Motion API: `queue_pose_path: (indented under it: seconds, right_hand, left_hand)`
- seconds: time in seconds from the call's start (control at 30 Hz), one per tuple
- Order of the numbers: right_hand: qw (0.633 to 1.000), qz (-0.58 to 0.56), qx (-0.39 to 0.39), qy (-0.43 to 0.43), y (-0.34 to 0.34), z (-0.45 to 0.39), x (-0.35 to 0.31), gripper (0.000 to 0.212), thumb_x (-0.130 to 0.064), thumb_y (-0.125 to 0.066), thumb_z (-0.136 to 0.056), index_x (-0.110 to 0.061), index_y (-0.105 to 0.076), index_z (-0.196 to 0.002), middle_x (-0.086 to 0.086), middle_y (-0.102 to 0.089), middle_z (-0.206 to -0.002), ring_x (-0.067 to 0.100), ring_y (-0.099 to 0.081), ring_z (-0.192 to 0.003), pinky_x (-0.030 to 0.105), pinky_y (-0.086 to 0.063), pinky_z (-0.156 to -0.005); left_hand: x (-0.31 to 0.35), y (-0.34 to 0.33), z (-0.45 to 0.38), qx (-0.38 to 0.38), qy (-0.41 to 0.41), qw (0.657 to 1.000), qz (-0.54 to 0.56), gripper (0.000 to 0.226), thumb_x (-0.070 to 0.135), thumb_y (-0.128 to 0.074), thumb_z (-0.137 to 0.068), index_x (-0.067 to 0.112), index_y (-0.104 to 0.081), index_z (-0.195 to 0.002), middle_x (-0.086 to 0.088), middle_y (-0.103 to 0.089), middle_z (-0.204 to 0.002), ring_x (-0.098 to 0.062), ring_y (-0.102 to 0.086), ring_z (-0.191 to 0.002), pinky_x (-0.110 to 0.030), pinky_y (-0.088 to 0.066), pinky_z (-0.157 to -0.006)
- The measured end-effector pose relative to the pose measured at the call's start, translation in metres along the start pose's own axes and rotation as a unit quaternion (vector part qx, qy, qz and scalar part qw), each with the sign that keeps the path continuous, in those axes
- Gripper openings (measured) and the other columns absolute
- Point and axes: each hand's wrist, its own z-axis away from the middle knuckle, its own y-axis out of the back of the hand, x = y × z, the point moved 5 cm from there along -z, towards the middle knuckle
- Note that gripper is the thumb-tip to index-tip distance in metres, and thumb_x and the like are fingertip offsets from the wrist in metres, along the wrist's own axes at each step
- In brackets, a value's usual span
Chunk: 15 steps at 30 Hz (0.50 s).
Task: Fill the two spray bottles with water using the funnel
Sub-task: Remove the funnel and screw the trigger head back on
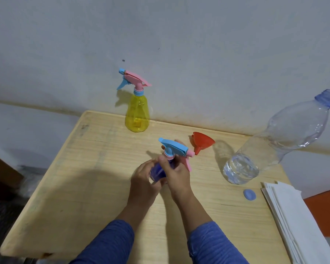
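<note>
So there's a light wooden table (88,168) pushed against a pale wall, and the biggest thing on it is a clear water bottle (274,141) at the right, uncapped, with only a bit of water sitting in the bottom. Near right corner has a stack of white paper (297,216) hanging partly off the edge. Far side, close to the wall, a yellow spray bottle (137,113) stands upright with its pink and blue trigger head on. In the middle is the blue spray bottle (158,171), upright, blue and pink trigger head on top pointing right. The left hand (143,180) is wrapped round its body, and the right hand (176,174) has fingers curled round the neck just under the head. Just right of and a little beyond that, the red funnel (201,142) lies tipped on its side, not touching anything. Smallest bit: the blue bottle cap (249,194), lying flat between the water bottle and the paper.
</note>
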Motion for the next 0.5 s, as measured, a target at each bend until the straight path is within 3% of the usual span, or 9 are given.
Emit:
queue_pose_path:
  seconds: [0.07, 0.17, 0.3, 0.4, 0.5]
  right_hand:
    - [1.0, -0.005, -0.01, -0.007, 0.001, 0.0015, -0.0002, 0.016, -0.019, -0.063, -0.088, -0.02, -0.062, -0.105, 0.004, -0.066, -0.108, 0.012, -0.065, -0.099, 0.024, -0.055, -0.087]
    - [0.999, -0.046, 0.007, -0.014, -0.0012, 0.0008, -0.0033, 0.013, -0.01, -0.065, -0.085, -0.022, -0.061, -0.089, -0.004, -0.067, -0.086, 0.003, -0.066, -0.077, 0.012, -0.054, -0.068]
    - [0.999, -0.036, 0.011, -0.006, -0.0045, 0.0015, -0.0062, 0.018, -0.008, -0.067, -0.083, -0.009, -0.059, -0.099, -0.002, -0.064, -0.085, -0.001, -0.064, -0.072, 0.006, -0.048, -0.06]
    - [0.999, 0.028, 0.006, 0.019, -0.0028, 0.0024, -0.0045, 0.02, -0.018, -0.061, -0.089, -0.013, -0.056, -0.108, -0.002, -0.064, -0.099, 0.005, -0.064, -0.091, 0.007, -0.051, -0.073]
    - [0.997, 0.072, -0.015, 0.025, 0.0, 0.0016, 0.0002, 0.017, -0.027, -0.055, -0.093, -0.026, -0.055, -0.11, -0.007, -0.063, -0.109, 0.008, -0.06, -0.103, 0.021, -0.049, -0.093]
  left_hand:
    - [-0.0013, -0.0001, -0.0006, 0.001, -0.004, 1.0, 0.002, 0.062, 0.004, -0.081, -0.059, 0.01, -0.062, -0.118, 0.01, -0.057, -0.108, -0.014, -0.06, -0.099, -0.036, -0.053, -0.085]
    - [-0.0043, -0.001, -0.0003, 0.003, 0.002, 1.0, 0.004, 0.06, 0.004, -0.081, -0.06, 0.011, -0.062, -0.117, 0.007, -0.06, -0.11, -0.013, -0.06, -0.1, -0.037, -0.054, -0.086]
    - [-0.0023, -0.0017, 0.0008, 0.004, -0.003, 1.0, 0.001, 0.058, 0.003, -0.081, -0.061, 0.01, -0.063, -0.115, 0.006, -0.061, -0.109, -0.013, -0.061, -0.099, -0.039, -0.055, -0.084]
    - [-0.0017, -0.0008, -0.0003, 0.006, -0.016, 1.0, -0.008, 0.059, 0.003, -0.082, -0.059, 0.009, -0.063, -0.115, 0.005, -0.062, -0.108, -0.013, -0.061, -0.098, -0.039, -0.056, -0.082]
    - [0.0003, 0.0009, -0.0001, 0.009, -0.029, 1.0, -0.006, 0.063, 0.002, -0.084, -0.057, 0.008, -0.063, -0.116, 0.009, -0.058, -0.105, -0.012, -0.06, -0.095, -0.034, -0.055, -0.079]
